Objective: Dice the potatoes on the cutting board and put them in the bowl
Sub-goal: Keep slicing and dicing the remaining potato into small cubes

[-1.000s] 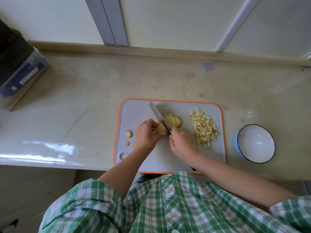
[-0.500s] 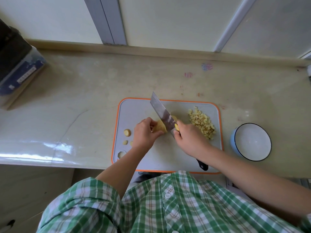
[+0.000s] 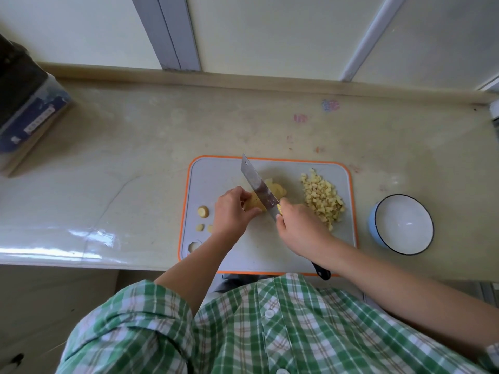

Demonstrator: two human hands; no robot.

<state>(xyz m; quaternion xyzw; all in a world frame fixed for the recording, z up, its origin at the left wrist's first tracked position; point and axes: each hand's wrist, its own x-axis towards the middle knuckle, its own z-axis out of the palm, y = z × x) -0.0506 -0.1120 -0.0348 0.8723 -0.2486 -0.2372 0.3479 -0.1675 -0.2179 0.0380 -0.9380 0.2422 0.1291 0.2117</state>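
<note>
A pale stone counter (image 3: 129,163) runs below a cream wall. A person in a green checked shirt (image 3: 243,333) stands at its near edge. A grey cutting board (image 3: 213,174) with an orange rim lies flat on the counter, close to that near edge.

The potato (image 3: 255,204) is a yellow chunk with no skin, near the middle of the board. Some thin slices (image 3: 276,188) lie just behind it, on the other side of the blade. A heap of small yellow cubes (image 3: 322,202) sits on the right part of the board. A few little round end bits (image 3: 203,211) lie near the board's left edge.

A white bowl (image 3: 374,225) with a blue outside stands on the counter just right of the board, not touching it. A wide stretch of counter lies between the board and the wall. More counter lies between the board and a dark box (image 3: 27,117) far to the left.

The left hand (image 3: 232,211) curls its fingers round the potato and holds it from the left side. The right hand (image 3: 299,225) is wrapped round the handle of a knife (image 3: 259,188), just right of the potato. The blade lies against the potato's right side, and its tip points away and a bit left, reaching the board's far edge. The black end of the handle sticks out under the right wrist. I cannot tell if the blade touches the board.
</note>
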